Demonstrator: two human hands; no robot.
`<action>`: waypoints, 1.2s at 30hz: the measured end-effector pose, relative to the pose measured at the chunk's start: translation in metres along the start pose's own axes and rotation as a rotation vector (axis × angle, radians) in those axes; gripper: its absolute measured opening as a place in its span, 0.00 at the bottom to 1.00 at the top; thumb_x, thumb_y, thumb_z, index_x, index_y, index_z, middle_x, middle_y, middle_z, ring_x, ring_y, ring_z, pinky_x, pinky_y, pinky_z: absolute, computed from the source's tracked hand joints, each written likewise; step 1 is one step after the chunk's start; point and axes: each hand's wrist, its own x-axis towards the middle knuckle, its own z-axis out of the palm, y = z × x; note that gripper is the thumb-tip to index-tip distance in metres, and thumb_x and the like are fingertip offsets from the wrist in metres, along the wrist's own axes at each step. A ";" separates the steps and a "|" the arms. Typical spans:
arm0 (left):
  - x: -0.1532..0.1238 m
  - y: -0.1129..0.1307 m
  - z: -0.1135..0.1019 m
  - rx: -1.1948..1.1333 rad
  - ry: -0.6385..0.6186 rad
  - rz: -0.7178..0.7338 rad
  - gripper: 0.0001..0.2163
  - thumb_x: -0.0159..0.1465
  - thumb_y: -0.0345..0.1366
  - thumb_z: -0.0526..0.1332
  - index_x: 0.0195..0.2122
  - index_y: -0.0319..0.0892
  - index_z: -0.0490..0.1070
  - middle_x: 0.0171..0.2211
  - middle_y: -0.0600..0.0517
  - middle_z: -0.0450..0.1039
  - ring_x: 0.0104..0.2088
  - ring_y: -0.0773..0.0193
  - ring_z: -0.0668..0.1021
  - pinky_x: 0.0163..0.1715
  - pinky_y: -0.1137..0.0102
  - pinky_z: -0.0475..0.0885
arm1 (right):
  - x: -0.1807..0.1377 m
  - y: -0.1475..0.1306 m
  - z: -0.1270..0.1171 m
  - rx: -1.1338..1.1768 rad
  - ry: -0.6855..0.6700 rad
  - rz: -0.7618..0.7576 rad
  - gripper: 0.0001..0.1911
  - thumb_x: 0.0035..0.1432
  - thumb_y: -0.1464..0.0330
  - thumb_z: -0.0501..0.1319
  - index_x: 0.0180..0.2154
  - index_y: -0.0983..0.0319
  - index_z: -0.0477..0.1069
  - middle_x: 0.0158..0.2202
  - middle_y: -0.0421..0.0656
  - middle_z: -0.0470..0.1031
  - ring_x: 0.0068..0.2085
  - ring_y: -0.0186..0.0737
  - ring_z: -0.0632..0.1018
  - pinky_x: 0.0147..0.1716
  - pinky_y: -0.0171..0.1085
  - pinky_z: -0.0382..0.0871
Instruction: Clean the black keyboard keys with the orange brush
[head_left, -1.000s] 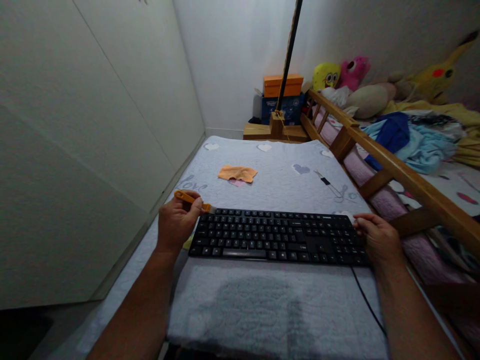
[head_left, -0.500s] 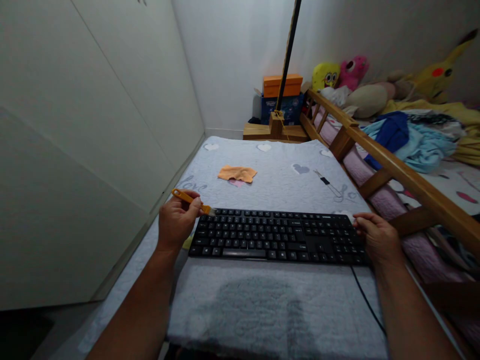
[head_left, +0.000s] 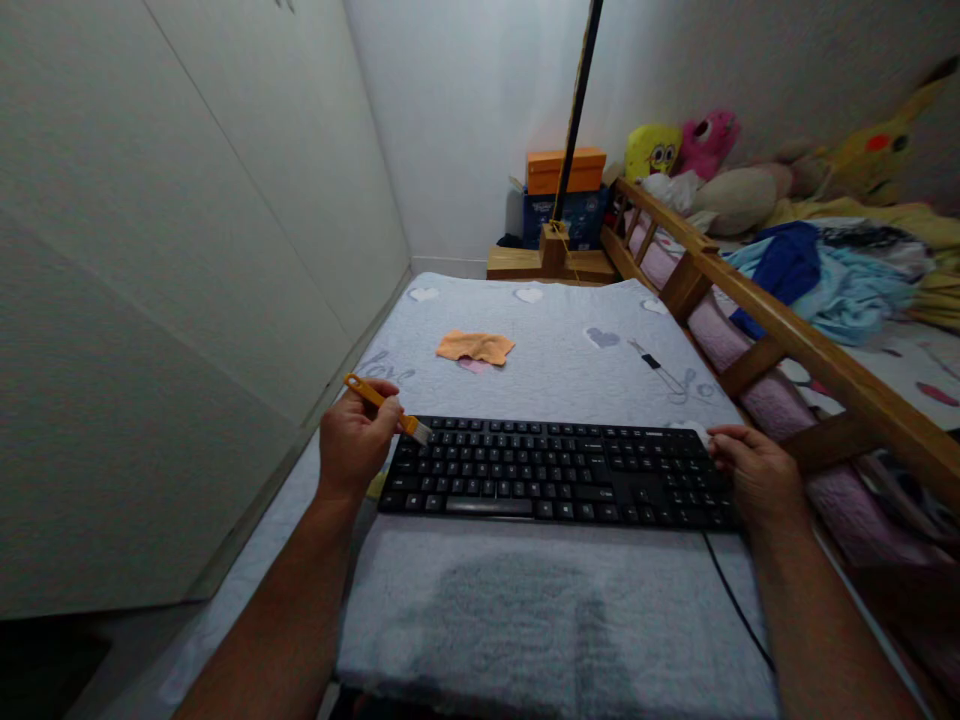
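Note:
A black keyboard (head_left: 517, 470) lies across the cloth-covered surface, its keys facing up. My left hand (head_left: 356, 440) is closed round the yellow-orange handle of a small brush (head_left: 410, 427). The pale bristles reach down over the upper-left keys. At the opposite end, my right hand (head_left: 761, 475) has its fingers closed at the keyboard's right edge; the underside of that grip is hidden. A black cable (head_left: 735, 598) runs from under the keyboard's right part toward the lower right.
Beyond the keyboard lie an orange cloth (head_left: 475, 348) and a thin wire tool with a black band (head_left: 650, 361). A wooden bed rail (head_left: 780, 310) borders the right side, with clothes and plush toys behind it. White cabinet doors (head_left: 165, 300) stand on the left.
The brush tip has moved slightly down, from the keyboard's top edge onto the upper-left keys. My right hand and the keyboard stay in place.

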 end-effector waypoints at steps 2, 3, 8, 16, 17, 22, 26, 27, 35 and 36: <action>0.000 0.000 0.001 0.029 0.011 -0.005 0.09 0.58 0.40 0.63 0.37 0.41 0.75 0.22 0.56 0.75 0.22 0.62 0.80 0.25 0.70 0.75 | -0.001 -0.002 0.001 -0.001 0.007 0.009 0.13 0.37 0.65 0.70 0.29 0.61 0.78 0.21 0.37 0.74 0.18 0.29 0.68 0.14 0.28 0.59; 0.000 0.000 0.002 0.032 0.016 -0.008 0.10 0.58 0.41 0.63 0.37 0.41 0.75 0.22 0.56 0.76 0.23 0.62 0.81 0.25 0.70 0.75 | -0.001 -0.002 0.001 0.003 0.007 0.011 0.13 0.37 0.65 0.70 0.29 0.61 0.78 0.21 0.37 0.73 0.18 0.29 0.68 0.14 0.28 0.59; -0.001 0.004 0.005 0.013 0.073 -0.001 0.11 0.60 0.43 0.64 0.37 0.40 0.75 0.25 0.54 0.77 0.26 0.61 0.83 0.28 0.70 0.77 | -0.001 -0.002 0.001 0.003 0.014 0.003 0.12 0.36 0.65 0.70 0.29 0.62 0.78 0.21 0.38 0.74 0.19 0.29 0.68 0.15 0.28 0.59; -0.002 0.000 0.004 -0.015 0.060 0.030 0.09 0.60 0.40 0.63 0.37 0.41 0.75 0.23 0.56 0.75 0.22 0.63 0.80 0.24 0.71 0.75 | -0.001 -0.002 0.001 -0.004 0.008 0.005 0.13 0.37 0.64 0.70 0.29 0.61 0.77 0.20 0.37 0.73 0.18 0.29 0.67 0.14 0.29 0.58; -0.002 -0.001 0.005 -0.011 0.046 0.033 0.09 0.61 0.40 0.63 0.37 0.41 0.75 0.23 0.56 0.75 0.21 0.63 0.80 0.24 0.71 0.75 | -0.001 -0.002 0.001 -0.002 0.007 0.003 0.12 0.37 0.65 0.70 0.29 0.61 0.77 0.21 0.38 0.73 0.18 0.29 0.67 0.15 0.29 0.58; -0.002 0.001 0.007 -0.030 0.038 0.038 0.09 0.62 0.41 0.65 0.38 0.40 0.75 0.25 0.54 0.77 0.26 0.61 0.83 0.29 0.69 0.77 | 0.000 0.001 0.000 -0.005 0.007 -0.004 0.12 0.38 0.65 0.70 0.29 0.62 0.78 0.21 0.38 0.74 0.19 0.29 0.68 0.16 0.29 0.59; -0.002 0.004 0.010 -0.108 0.041 0.058 0.08 0.62 0.40 0.67 0.36 0.40 0.75 0.28 0.53 0.78 0.31 0.60 0.85 0.35 0.67 0.79 | 0.001 0.003 -0.001 -0.003 0.000 -0.009 0.11 0.39 0.65 0.70 0.30 0.61 0.77 0.21 0.37 0.74 0.19 0.29 0.67 0.16 0.29 0.58; -0.001 0.004 0.011 -0.143 0.041 0.052 0.08 0.61 0.40 0.67 0.37 0.40 0.75 0.28 0.53 0.78 0.31 0.60 0.84 0.35 0.67 0.79 | 0.002 0.003 -0.001 -0.008 -0.001 -0.012 0.11 0.39 0.65 0.70 0.30 0.61 0.78 0.21 0.37 0.74 0.19 0.29 0.67 0.16 0.29 0.58; 0.001 0.001 0.009 -0.209 -0.019 0.017 0.10 0.59 0.39 0.68 0.39 0.42 0.73 0.31 0.53 0.76 0.31 0.62 0.82 0.35 0.67 0.78 | 0.004 0.006 -0.003 -0.020 -0.012 -0.025 0.11 0.41 0.65 0.70 0.30 0.61 0.78 0.21 0.37 0.73 0.18 0.30 0.67 0.16 0.31 0.58; 0.001 0.001 0.009 -0.196 -0.033 0.021 0.11 0.60 0.40 0.68 0.39 0.42 0.72 0.32 0.53 0.76 0.32 0.62 0.82 0.36 0.66 0.78 | 0.004 0.006 -0.003 -0.020 -0.015 -0.027 0.11 0.41 0.65 0.70 0.30 0.61 0.78 0.21 0.37 0.73 0.18 0.30 0.67 0.15 0.31 0.58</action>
